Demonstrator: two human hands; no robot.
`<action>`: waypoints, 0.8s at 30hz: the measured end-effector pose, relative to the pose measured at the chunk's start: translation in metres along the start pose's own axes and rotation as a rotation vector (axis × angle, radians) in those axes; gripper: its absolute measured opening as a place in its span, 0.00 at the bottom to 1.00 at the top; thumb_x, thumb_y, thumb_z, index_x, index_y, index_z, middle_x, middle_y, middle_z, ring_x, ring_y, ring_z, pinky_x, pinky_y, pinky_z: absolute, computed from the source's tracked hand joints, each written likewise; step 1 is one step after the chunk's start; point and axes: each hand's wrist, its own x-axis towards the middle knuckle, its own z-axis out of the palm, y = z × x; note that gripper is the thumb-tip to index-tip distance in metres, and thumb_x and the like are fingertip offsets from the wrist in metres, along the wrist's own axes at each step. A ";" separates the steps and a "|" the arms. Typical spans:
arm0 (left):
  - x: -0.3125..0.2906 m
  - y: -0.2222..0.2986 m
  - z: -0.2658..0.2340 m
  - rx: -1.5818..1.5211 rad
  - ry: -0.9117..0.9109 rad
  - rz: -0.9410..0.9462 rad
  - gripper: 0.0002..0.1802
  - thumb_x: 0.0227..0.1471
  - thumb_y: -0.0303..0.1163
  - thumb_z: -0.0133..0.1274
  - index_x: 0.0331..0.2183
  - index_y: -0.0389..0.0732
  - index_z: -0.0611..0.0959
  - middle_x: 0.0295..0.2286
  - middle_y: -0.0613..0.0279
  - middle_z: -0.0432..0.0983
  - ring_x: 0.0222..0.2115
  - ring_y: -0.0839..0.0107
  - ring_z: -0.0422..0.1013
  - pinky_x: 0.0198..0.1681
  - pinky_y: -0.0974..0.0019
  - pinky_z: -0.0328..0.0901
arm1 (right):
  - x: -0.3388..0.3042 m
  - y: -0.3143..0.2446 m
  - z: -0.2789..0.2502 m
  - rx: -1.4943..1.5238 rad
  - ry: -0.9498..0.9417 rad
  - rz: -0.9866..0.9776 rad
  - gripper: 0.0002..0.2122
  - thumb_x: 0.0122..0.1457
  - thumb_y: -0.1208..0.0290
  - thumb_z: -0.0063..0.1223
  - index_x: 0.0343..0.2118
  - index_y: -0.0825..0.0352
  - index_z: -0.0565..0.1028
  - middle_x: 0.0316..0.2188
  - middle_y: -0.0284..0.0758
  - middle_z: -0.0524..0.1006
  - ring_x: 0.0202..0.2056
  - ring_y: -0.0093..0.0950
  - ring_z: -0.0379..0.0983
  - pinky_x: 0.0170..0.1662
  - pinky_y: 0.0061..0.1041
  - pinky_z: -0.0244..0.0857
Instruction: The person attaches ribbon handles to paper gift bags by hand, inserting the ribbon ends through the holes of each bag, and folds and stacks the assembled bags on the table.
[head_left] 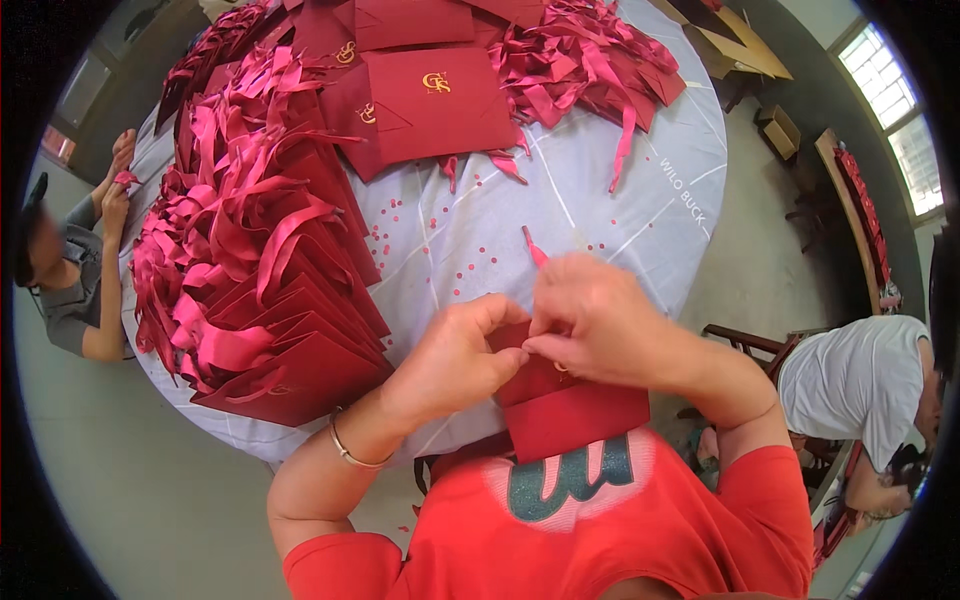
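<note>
Hands curled inward, fingers v. close o/ red bag

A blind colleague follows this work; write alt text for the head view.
A person's left hand and right hand work close together at a red bag by the near edge of a cloth-covered table. Ribboned bags stand packed at left, flat bags lie beyond, and two other people are nearby.
</note>
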 end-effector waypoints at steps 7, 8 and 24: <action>-0.009 0.017 0.000 0.299 0.151 0.074 0.11 0.47 0.22 0.56 0.36 0.33 0.76 0.21 0.71 0.72 0.13 0.90 0.58 0.16 0.77 0.51 | 0.037 0.032 -0.028 0.804 -0.651 0.351 0.07 0.57 0.73 0.56 0.36 0.69 0.74 0.29 0.29 0.78 0.31 0.15 0.71 0.33 0.17 0.66; -0.007 0.011 0.003 0.322 0.199 0.152 0.10 0.47 0.21 0.56 0.35 0.34 0.75 0.18 0.73 0.70 0.13 0.90 0.57 0.15 0.77 0.51 | 0.042 0.032 -0.028 0.775 -0.671 0.393 0.08 0.58 0.73 0.55 0.38 0.69 0.74 0.29 0.29 0.78 0.30 0.16 0.71 0.33 0.18 0.66; -0.018 0.008 0.014 0.349 0.250 0.183 0.16 0.43 0.15 0.59 0.31 0.35 0.68 0.22 0.69 0.71 0.15 0.93 0.58 0.14 0.83 0.49 | 0.065 0.034 -0.011 0.920 -1.051 0.572 0.18 0.46 0.75 0.59 0.42 0.70 0.75 0.23 0.28 0.74 0.22 0.19 0.67 0.24 0.18 0.59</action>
